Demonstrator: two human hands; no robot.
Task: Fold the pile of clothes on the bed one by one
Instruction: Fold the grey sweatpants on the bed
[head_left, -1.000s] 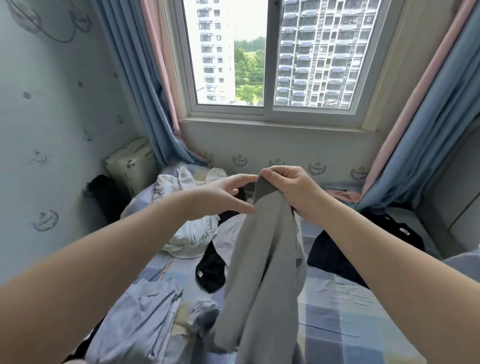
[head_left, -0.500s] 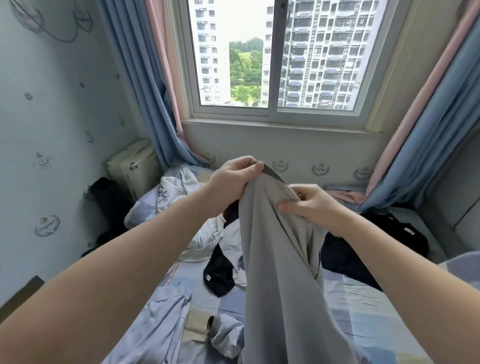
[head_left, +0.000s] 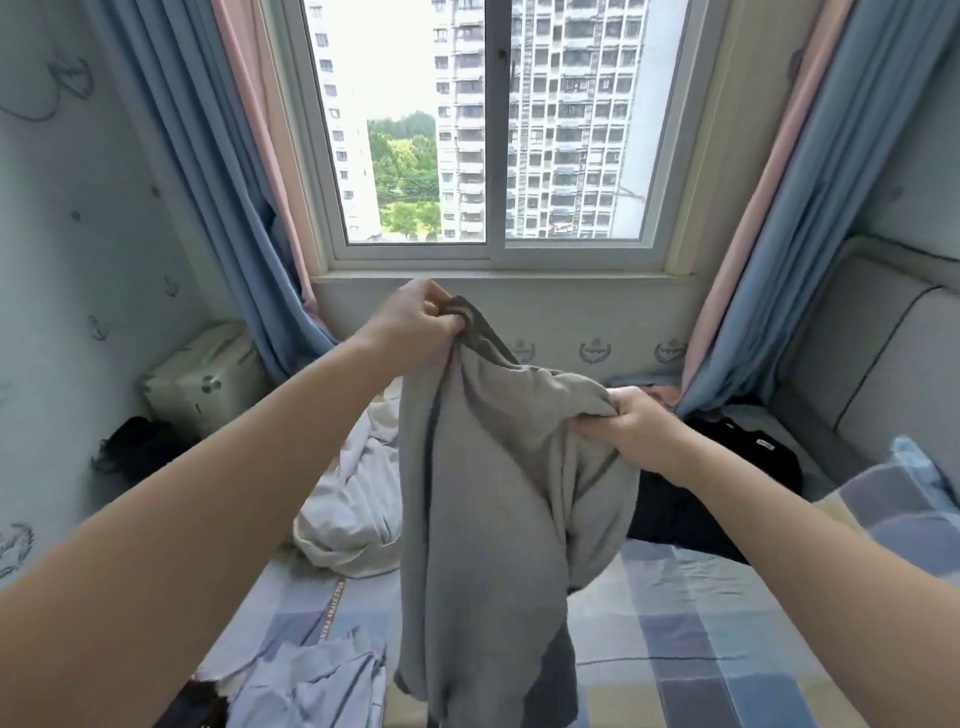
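A grey garment (head_left: 488, 519) with a darker edge band hangs in the air above the bed (head_left: 701, 649). My left hand (head_left: 415, 322) is shut on its top edge, raised highest. My right hand (head_left: 634, 421) grips a bunched part of the same garment lower and to the right. The cloth stretches between the two hands and drapes down over the checked sheet. Behind it lie a white garment (head_left: 348, 499), a black garment (head_left: 727, 478) and a pale blue garment (head_left: 306, 686).
A window with blue and pink curtains (head_left: 223, 182) faces me. A cream suitcase (head_left: 202, 379) and a dark bag (head_left: 135, 441) stand by the left wall. A padded headboard (head_left: 872, 364) rises on the right, with a checked pillow (head_left: 914, 493) below it.
My left hand took hold of the garment's top edge and lifted it. My right hand slid down and to the right along the cloth, spreading it between the hands.
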